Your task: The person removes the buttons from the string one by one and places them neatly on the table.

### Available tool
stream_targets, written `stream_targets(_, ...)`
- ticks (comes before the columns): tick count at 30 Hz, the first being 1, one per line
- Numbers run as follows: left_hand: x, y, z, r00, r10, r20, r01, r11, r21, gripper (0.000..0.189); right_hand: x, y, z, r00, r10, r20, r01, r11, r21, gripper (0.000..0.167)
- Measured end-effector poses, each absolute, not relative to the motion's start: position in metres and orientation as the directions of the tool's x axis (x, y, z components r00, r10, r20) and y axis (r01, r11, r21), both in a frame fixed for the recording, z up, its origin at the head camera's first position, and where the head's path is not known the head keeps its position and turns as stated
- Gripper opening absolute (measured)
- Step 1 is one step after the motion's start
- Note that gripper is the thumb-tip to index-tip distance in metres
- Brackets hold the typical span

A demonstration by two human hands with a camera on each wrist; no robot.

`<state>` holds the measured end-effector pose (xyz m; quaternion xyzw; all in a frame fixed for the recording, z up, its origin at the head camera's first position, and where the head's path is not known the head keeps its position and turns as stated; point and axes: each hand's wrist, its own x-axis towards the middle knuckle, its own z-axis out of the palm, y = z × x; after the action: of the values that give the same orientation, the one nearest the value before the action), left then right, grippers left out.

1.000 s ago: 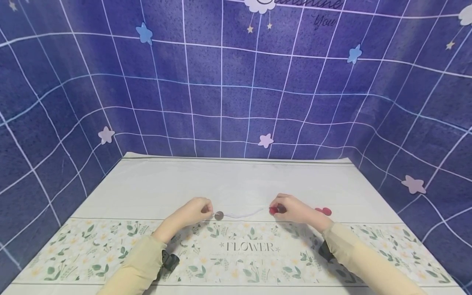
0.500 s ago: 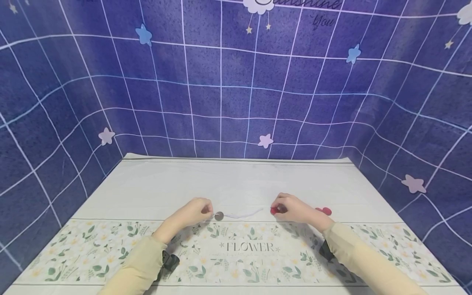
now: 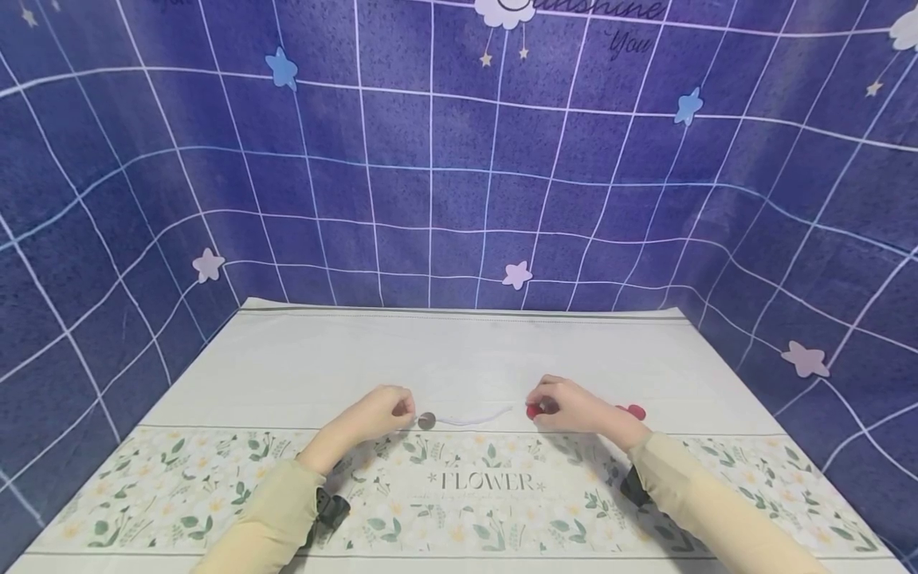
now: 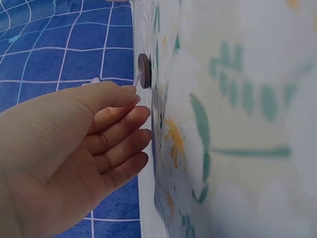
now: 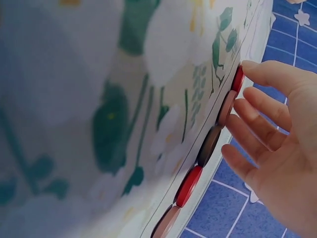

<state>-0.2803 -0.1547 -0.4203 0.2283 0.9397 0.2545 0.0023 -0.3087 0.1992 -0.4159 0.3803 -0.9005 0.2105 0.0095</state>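
My left hand (image 3: 380,410) pinches the end of a white string (image 3: 469,420) between thumb and index fingertip, its other fingers loosely bent. Just beside those fingertips, the string meets a brown button-like disc (image 4: 144,71), which stands on edge in the left wrist view. From this disc the string runs right along the table toward my right hand (image 3: 566,406). There, thumb and index fingertip pinch a red disc (image 5: 238,79) at the end of a row. Behind it in the row come a pinkish disc (image 5: 227,107), a dark brown disc (image 5: 209,145) and a second red disc (image 5: 188,186).
Another pinkish disc (image 5: 166,223) ends the row at the lower edge of the right wrist view. A flower-print band (image 3: 484,510) crosses the white tablecloth (image 3: 459,351). Blue grid-patterned curtains (image 3: 459,199) stand behind and at both sides.
My right hand and the red disc at its fingertips have shifted very slightly right. The left hand, the string and its brown disc stay in place.
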Motion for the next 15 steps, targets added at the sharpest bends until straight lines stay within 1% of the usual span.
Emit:
stream_targets(4, -0.2812, -0.1554, -0.4206, -0.892, 0.436, 0.117, 0.435, 0.761, 0.481, 0.008, -0.3100, 0.1980, -0.4156, -0.698, -0.682, 0.216, -0.706, 0.607, -0.365, 0.030)
stream_targets(15, -0.2801, -0.1551, -0.4201, -0.892, 0.438, 0.116, 0.437, 0.764, 0.476, 0.008, -0.3106, 0.1900, -0.4125, -0.692, -0.676, 0.252, -0.718, 0.610, -0.335, 0.028)
